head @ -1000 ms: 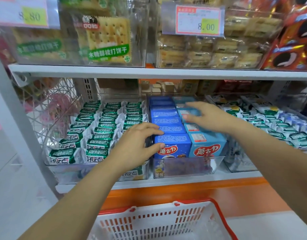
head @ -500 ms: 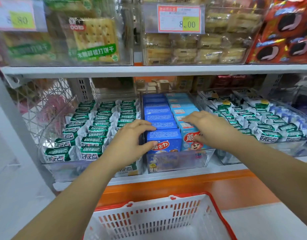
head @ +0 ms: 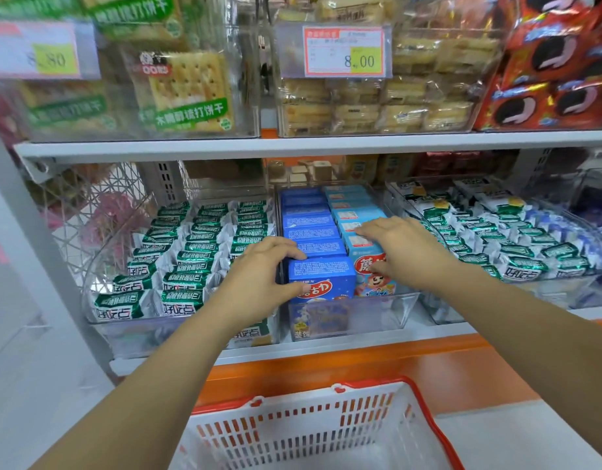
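Under the white upper shelf point(head: 292, 144), the lower shelf point(head: 326, 347) carries three clear bins set side by side, their walls close together with hardly a gap between them. Below its orange front edge a white shopping basket point(head: 425, 412) with a red rim stands open-topped, straight beneath the forearms, with free room between rim and shelf.

The left bin is packed with rows of green-and-white snack packets point(head: 191, 252), and the right bin holds similar packets point(head: 516, 252), some in blue wrappers. The middle bin point(head: 377, 313) holds two tight rows of boxes running front to back, dark blue on the left and light blue on the right. Its front wall rises about halfway up the front boxes.

The left hand point(head: 258, 279) grips the front dark-blue box point(head: 321, 276), with fingers curled over its top back edge and the thumb on its printed face, squeezed against the bin's left wall. The right hand point(head: 408, 252) rests on the light-blue boxes point(head: 369, 262), fingers stretched fairly straight across their tops and the thumb touching the front box's face. Both front boxes sit inside the bin.
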`<state>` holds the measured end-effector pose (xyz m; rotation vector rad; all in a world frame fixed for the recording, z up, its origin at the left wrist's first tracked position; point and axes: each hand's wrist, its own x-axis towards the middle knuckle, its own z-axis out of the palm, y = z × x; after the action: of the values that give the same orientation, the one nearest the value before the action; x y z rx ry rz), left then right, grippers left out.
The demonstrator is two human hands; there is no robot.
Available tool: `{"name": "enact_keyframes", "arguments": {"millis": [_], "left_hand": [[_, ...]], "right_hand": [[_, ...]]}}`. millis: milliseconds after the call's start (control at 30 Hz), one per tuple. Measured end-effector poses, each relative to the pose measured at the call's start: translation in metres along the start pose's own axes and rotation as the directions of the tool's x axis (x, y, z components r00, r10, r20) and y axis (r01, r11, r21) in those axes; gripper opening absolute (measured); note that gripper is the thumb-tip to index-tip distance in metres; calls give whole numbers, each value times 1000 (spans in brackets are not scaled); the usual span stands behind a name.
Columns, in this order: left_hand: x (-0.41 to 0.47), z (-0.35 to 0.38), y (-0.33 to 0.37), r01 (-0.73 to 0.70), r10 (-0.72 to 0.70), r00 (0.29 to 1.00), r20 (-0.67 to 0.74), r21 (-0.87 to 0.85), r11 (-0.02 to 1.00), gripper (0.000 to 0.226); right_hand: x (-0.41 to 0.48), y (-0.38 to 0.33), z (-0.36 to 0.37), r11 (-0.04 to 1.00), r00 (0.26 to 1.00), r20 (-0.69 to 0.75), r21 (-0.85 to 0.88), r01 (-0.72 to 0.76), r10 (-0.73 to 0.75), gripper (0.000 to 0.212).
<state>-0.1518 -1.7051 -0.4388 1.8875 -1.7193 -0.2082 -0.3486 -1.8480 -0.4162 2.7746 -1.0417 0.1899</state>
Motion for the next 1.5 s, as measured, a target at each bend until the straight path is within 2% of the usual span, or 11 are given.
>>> {"name": "enact_keyframes", "arguments": {"millis": [100, 200, 300, 400, 467, 567, 733, 833, 1067, 1267, 1500], "left_hand": [[-2, -5, 6, -15, 14, 1000, -22, -45, 999, 40], [-5, -19, 18, -7, -5, 998, -65, -176, 984, 34], [-12, -38, 28, -34, -9, 993, -121, -347, 937, 31], [-24, -56, 35, -108, -8, 979, -202, -557, 823, 33], [-34, -63, 41, -145, -19, 972, -233, -667, 730, 32], [-54, -63, 47, -146, -43, 969, -243, -704, 695, 30], [-92, -40, 26, -48, -70, 979, -191, -549, 834, 35], [-111, -22, 21, -3, -106, 979, -176, -530, 848, 48], [-116, 2, 16, 58, -161, 980, -119, -600, 798, 38], [-115, 12, 16, 167, -261, 965, -13, -738, 654, 34], [-116, 19, 18, 433, -280, 894, 350, -833, 344, 48]], "right_hand": [[-11, -3, -13, 971, 997, -79, 237, 7, 13, 65], [-23, -13, -30, 861, 986, -165, 503, 74, 12, 55], [-34, -20, -45, 722, 992, -117, 683, 106, -35, 52], [-47, -26, -56, 596, 994, -97, 797, 102, -40, 51], [-56, -30, -58, 554, 992, -120, 824, 114, -25, 48], [-73, -37, -55, 442, 989, -132, 893, 90, 66, 44], [-99, -51, -43, 350, 962, -208, 927, 136, 175, 45], [-110, -58, -30, 380, 954, -225, 915, 137, 197, 49], [-125, -68, -2, 382, 915, -275, 912, 150, 295, 52], [-134, -72, -15, 350, 934, -298, 911, 216, 198, 44], [-136, -66, -18, 218, 981, -160, 967, 133, 111, 51]]}}
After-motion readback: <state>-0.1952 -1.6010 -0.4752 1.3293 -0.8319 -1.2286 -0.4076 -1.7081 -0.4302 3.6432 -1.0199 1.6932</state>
